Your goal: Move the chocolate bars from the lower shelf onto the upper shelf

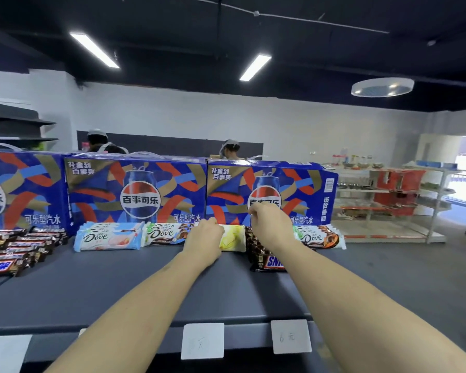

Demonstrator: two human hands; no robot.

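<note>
At the centre of the frame our left hand (203,239) rests its grip closed on the pale yellow chocolate bars (233,238), which lie on the dark upper shelf (119,286) against the blue Pepsi cartons (135,189). Just right, our right hand (269,224) hangs above the brown Snickers bars (264,261); we cannot tell whether its grip holds anything.

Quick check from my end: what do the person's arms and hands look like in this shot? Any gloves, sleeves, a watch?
Both forearms are bare as far as the frame shows, with no sleeves in view. The left hand and right hand wear no gloves. No watch, bracelet or ring shows on either wrist or on the visible fingers. No cables or markers are attached.
</note>
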